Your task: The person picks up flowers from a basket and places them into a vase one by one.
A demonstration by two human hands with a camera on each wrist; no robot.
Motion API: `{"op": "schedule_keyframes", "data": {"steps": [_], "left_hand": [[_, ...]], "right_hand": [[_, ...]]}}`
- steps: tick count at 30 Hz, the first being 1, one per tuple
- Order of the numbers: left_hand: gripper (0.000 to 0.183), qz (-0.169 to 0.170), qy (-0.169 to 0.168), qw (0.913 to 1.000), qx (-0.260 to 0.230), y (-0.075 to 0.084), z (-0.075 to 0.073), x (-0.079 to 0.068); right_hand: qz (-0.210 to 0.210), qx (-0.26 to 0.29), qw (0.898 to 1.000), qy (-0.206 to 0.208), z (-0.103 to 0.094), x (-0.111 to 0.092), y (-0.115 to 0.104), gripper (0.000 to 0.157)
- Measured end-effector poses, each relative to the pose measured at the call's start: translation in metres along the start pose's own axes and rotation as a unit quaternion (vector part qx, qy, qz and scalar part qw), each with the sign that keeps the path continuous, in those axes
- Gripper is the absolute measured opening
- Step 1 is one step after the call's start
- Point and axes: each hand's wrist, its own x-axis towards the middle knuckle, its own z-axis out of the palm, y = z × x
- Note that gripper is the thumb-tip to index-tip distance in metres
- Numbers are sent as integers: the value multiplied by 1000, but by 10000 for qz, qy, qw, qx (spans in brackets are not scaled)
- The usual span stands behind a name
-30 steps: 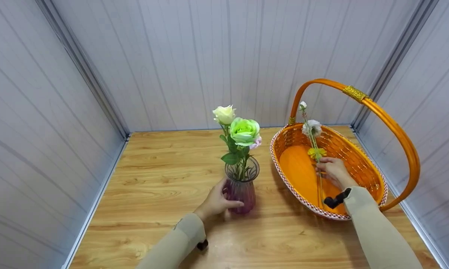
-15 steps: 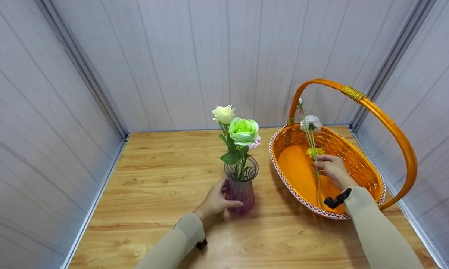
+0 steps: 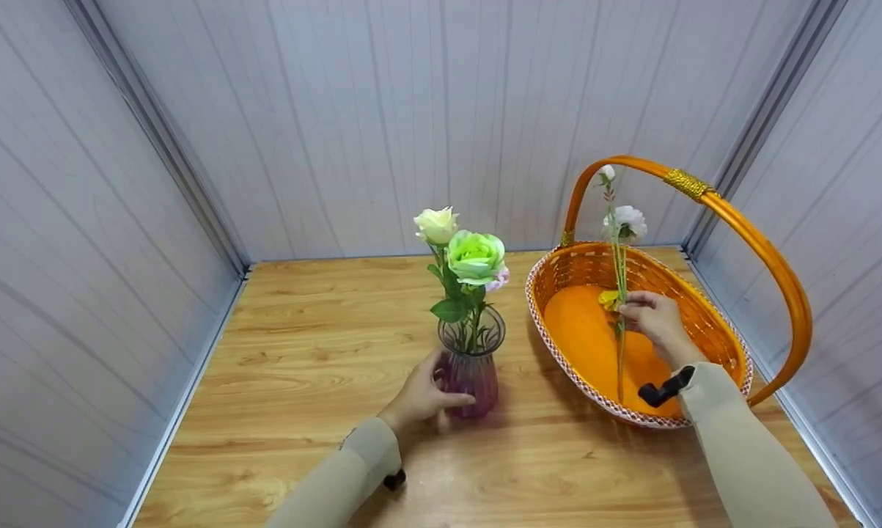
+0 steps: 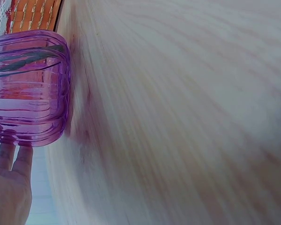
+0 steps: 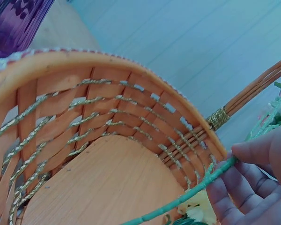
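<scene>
My left hand point(image 3: 424, 392) holds the lower part of a purple glass vase point(image 3: 473, 385), thumb in front, other fingers at its far side. A cream rose point(image 3: 437, 226), a green rose point(image 3: 476, 257) and a partly hidden pink flower point(image 3: 499, 279) stand in the vase. Over the basket, my right hand point(image 3: 658, 323) pinches a green stem point(image 5: 187, 193) between thumb and fingers. At the top of the held stems are a white flower point(image 3: 626, 221) and a small white bud point(image 3: 606, 173). Whether these share one stem is unclear. A yellow flower point(image 3: 608, 299) lies lower in the basket, partly hidden.
The orange woven basket point(image 3: 572, 323) stands right of the vase on the wooden table point(image 3: 323, 352). Its tall arched handle point(image 3: 770, 257) rises beside my right forearm. White panel walls point(image 3: 338, 125) border the table at the back and both sides.
The white flower and bud have risen and now stand more upright in my right hand. The yellow flower stays low in the basket. My left hand stays at the vase.
</scene>
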Motion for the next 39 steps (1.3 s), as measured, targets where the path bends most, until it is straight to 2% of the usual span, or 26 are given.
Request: {"op": "schedule_keyframes", "data": {"steps": [4,10,14,17,22,27,33,39], "left_hand": [[92,1,6,10000,-45,1,0,-1],[96,38,18,10000,16,1,0,-1],[94,82,52,9999,34,2,0,-1],[91,86,64,9999,29,2,0,0],[91,73,30,10000,-49,0,0,0],[93,107,23,9999,-61,0,0,0],[100,82,-12,10000,27,-1,-1,0],[102,80,-36,10000,-34,0,-1,-1]], "right_hand": [[-22,98,9999,5,1,-1,-6,39],[-112,192,9997,61,2,-3,-17,22],[-212,308,9992,107,2,-4,-26,21],[-263,532,9982,119,3,-6,-33,21],[-377,1133,9928,36,4,-12,-44,10],[-482,1512,9873,-63,8,-18,-52,14],[-367,1933,9802,-229,16,-22,-56,14],[-479,1843,9801,-566,24,-27,-55,11]]}}
